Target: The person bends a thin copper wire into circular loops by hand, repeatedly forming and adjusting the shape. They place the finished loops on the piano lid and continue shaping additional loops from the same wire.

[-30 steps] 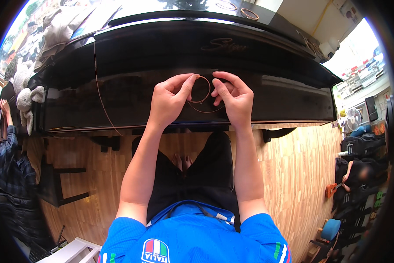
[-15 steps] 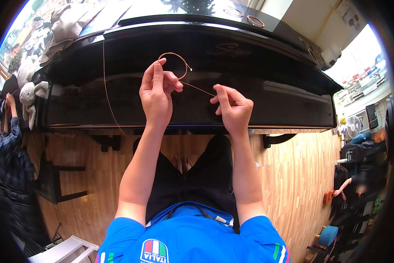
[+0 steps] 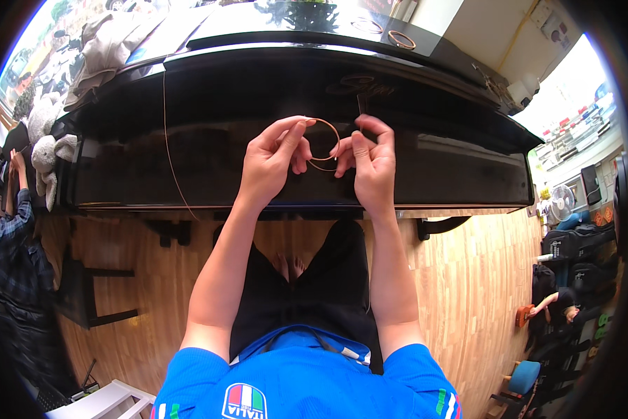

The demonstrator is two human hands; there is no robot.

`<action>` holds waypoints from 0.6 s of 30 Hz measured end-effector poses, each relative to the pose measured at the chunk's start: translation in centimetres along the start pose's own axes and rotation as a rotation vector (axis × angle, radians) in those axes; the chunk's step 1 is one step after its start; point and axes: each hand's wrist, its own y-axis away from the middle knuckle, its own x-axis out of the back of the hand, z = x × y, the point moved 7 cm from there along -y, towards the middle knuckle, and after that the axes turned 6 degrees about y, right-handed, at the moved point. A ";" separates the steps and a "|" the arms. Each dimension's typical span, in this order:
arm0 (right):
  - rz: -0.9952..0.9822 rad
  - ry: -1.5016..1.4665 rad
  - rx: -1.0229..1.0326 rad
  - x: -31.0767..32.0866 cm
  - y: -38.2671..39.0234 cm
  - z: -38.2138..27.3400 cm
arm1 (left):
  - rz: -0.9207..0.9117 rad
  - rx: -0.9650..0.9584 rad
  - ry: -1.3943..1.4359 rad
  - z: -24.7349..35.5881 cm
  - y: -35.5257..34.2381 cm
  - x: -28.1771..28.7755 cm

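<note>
You sit facing a black grand piano point(image 3: 188, 160) with its fallboard closed, the glossy case spanning nearly the whole width of the view and reflecting the room on its lid. Below it runs a light wooden plank floor point(image 3: 453, 279), with your dark-trousered legs and bare feet in the middle. At the left edge a person in a dark checked shirt point(image 3: 10, 258) sits beside a black stool point(image 3: 83, 293); this person's hands are apart from yours. Soft toys point(image 3: 48, 150), pale grey and white, sit at the piano's left end. A second person point(image 3: 558, 307) is low at the right edge among dark bags, with a small white fan point(image 3: 562, 202) above. Your left hand point(image 3: 272, 164) and right hand point(image 3: 370, 164) are raised side by side in front of the closed fallboard, just apart. Both are closed in a pinch on 1 thin copper-coloured wire point(image 3: 321, 143), which is bent into a small round loop between them: the left thumb and forefinger grip its upper left arc, the right fingertips grip its right side. A long tail of the same wire trails away to the left, rising over the piano's edge and hanging down toward the floor. A separate coil of wire point(image 3: 401, 40) lies on the piano lid, well apart from your hands.
</note>
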 end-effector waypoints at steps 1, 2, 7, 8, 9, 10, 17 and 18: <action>0.025 0.019 -0.014 -0.3 0.0 -0.2 | 0.005 -0.003 0.024 0.0 0.0 0.2; 0.037 0.094 0.043 -0.3 0.0 -0.5 | 0.004 -0.003 0.039 0.0 0.0 0.2; 0.041 0.387 0.137 -1.0 0.2 -1.7 | 0.018 -0.014 -0.001 0.2 -0.1 0.3; 0.010 0.397 0.097 -1.1 0.3 -1.7 | 0.021 -0.008 -0.033 0.1 0.1 0.3; -0.032 0.371 0.079 -0.9 0.3 -1.3 | 0.019 -0.005 -0.063 0.0 0.1 0.2; -0.029 0.329 0.084 -0.8 0.2 -1.1 | 0.015 -0.007 -0.096 0.1 0.0 0.0; 0.026 -0.037 0.040 -0.5 0.7 -1.2 | 0.049 -0.008 -0.247 -0.3 0.1 -0.5; 0.022 0.053 0.073 -0.3 0.8 -1.1 | 0.040 0.022 -0.268 -0.3 0.0 -0.6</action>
